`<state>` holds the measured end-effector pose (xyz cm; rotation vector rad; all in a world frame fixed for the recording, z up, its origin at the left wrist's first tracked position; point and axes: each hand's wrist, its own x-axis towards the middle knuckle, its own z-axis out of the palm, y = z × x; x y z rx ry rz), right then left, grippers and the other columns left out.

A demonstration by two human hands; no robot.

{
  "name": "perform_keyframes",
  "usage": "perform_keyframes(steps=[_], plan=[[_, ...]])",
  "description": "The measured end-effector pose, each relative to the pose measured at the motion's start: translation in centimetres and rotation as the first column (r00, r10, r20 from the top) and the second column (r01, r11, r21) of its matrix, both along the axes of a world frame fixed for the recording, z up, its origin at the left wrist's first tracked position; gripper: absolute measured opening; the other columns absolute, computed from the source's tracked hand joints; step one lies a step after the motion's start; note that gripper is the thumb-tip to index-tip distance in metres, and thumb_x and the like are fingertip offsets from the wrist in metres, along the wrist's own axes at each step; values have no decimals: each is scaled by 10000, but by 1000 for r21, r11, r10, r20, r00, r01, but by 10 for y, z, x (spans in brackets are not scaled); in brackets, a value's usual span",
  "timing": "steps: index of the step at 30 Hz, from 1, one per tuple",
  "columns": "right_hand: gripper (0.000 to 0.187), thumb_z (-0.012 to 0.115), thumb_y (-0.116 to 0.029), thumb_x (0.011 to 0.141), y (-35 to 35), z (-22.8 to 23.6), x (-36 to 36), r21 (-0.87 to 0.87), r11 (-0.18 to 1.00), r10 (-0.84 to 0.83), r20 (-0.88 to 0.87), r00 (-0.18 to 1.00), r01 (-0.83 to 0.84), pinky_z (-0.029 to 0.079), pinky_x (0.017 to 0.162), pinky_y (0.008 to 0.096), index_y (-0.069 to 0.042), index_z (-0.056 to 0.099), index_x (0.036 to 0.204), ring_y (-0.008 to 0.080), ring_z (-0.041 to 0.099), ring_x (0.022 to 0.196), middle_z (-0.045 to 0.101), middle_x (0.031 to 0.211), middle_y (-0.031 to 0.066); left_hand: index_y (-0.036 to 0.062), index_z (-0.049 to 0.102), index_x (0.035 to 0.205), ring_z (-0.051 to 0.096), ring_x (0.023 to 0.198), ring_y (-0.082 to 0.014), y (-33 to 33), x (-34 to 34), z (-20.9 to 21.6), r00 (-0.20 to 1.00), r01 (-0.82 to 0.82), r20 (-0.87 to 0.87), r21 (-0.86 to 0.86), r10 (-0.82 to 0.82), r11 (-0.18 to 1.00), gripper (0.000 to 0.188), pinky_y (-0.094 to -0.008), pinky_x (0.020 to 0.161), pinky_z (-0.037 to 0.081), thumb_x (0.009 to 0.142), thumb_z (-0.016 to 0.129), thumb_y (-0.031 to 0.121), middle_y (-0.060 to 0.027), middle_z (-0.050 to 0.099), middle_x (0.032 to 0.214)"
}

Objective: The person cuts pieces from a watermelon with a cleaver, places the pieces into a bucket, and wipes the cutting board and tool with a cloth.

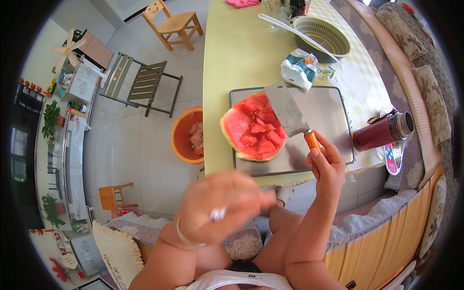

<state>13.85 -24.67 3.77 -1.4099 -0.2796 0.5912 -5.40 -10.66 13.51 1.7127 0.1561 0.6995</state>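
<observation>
My right hand [326, 164] grips the orange-brown handle of a cleaver [288, 110]. Its broad steel blade lies against the right side of a cut watermelon [251, 130], whose red flesh is chopped into chunks within the rind. Beneath the melon is a steel cutting board [314, 152] with a dark rim. My left hand [220, 205], wearing a ring and a bracelet, is raised in front of the table's near edge, apart from the melon. Motion smears its fingers, so whether they hold anything does not show.
Behind the board stand a white-and-blue packet [299, 69] and a grey-green colander [321, 35] with a white long-handled utensil across it. A maroon flask [379, 133] lies to the right. On the floor at left are an orange bin [181, 137] and a folding chair [145, 82].
</observation>
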Motion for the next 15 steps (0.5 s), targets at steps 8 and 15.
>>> perform_keyframes(steps=[8,15], plan=[[391,626,-56,891,-3,-2,4,9,999,-34,-31,999,34,207,422,168,-17,600,1279,-16,333,473,594,677,-8,35,715,873,572,637,-190,46,43,-82,832,-390,-131,555,540,735,132,-302,570,453,745,747,34,-67,592,745],[380,632,-60,891,-3,-2,6,36,997,-61,-42,997,63,218,428,167,-21,607,1268,-12,348,479,595,676,-9,61,718,852,576,694,-225,49,67,-85,788,-325,-150,722,597,611,215,-336,596,464,666,809,117,-63,551,798]])
